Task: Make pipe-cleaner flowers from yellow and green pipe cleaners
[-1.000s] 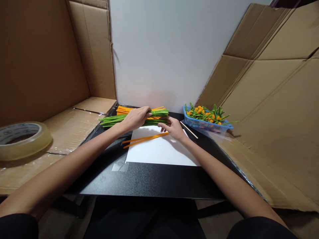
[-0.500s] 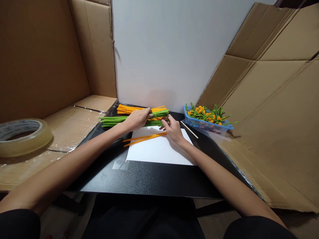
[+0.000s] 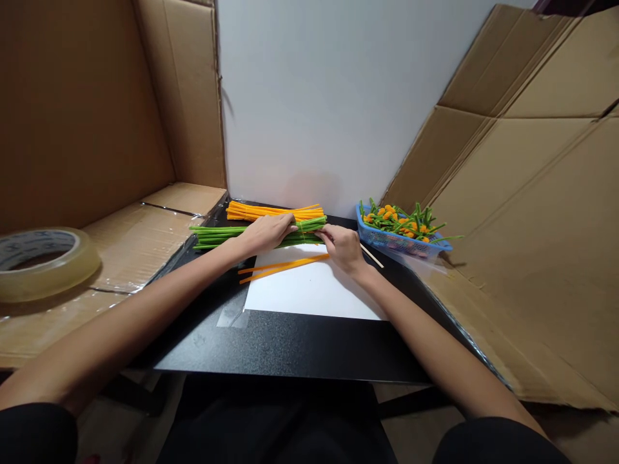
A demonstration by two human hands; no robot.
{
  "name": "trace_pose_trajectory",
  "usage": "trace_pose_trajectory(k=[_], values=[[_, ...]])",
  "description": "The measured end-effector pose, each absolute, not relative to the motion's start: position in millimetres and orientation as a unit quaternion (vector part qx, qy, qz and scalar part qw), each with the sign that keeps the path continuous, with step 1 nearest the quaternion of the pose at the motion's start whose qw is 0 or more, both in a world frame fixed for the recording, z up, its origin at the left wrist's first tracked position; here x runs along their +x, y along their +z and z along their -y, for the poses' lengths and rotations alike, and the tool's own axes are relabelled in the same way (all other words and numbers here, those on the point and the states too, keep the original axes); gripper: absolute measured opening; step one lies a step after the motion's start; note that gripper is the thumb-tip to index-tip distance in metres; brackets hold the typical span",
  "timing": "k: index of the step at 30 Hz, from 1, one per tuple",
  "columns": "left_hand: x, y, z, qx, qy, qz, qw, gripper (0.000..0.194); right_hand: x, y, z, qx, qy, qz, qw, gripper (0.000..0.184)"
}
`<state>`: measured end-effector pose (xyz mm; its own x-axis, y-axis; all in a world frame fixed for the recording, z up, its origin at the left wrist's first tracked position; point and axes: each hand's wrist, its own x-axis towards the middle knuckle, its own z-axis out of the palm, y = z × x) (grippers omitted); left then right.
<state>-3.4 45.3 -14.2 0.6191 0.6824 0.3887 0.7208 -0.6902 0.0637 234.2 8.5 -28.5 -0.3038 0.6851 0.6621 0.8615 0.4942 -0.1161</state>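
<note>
A bundle of green pipe cleaners (image 3: 220, 236), tied near its right end with a thin band, lies at the back of the black table. My left hand (image 3: 268, 232) is closed over the middle of this bundle. At its right end, my right hand (image 3: 344, 247) has thumb and fingers pinched on the green tips; whether it has one stem or several cannot be made out. Just behind lies a bundle of orange pipe cleaners (image 3: 242, 211). In front, a couple of loose orange pipe cleaners (image 3: 271, 268) cross a white sheet of paper (image 3: 294, 293), their right ends by my right hand.
At the back right stands a blue basket (image 3: 396, 241) full of green stems with orange pieces. A thin wooden stick (image 3: 372, 256) lies beside the paper. On the left, a roll of clear tape (image 3: 89, 264) sits on cardboard (image 3: 130, 238). Cardboard walls flank the table.
My right hand has turned and its fingers have closed in a pinch at the green bundle's right end. My left hand stays on the bundle.
</note>
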Motion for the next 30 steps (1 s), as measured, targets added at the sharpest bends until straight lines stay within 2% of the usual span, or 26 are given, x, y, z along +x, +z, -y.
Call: trace_pose_trajectory(k=[6,10,15,19,25,30], values=[[-6.3,-18.2,-49.1,-0.9,-0.187,0.388,0.061,0.041,243.9,-31.2,-13.6,-0.525,-0.133,0.793,0.278,0.018],[-7.3,-19.7,-51.9,-0.903,-0.187,0.382,0.057,0.043,250.6,-31.2,-16.8,-0.515,-0.15,0.795,0.283,0.02],[-7.9,-18.6,-51.8,-0.903,-0.18,0.386,0.051,0.042,257.7,-24.0,-18.3,-0.435,-0.17,0.826,0.316,0.024],[-10.1,-20.5,-54.6,-0.902,-0.183,0.389,0.048,0.043,264.0,-20.4,-20.8,-0.405,-0.178,0.845,0.299,0.027],[-12.3,-22.3,-56.0,-0.903,-0.166,0.39,0.064,0.039,265.5,-23.5,-22.3,-0.374,-0.197,0.874,0.24,0.014],[-11.9,-20.9,-54.5,-0.904,-0.162,0.39,0.068,0.037,257.3,-24.1,-18.6,-0.398,-0.218,0.863,0.223,0.013]])
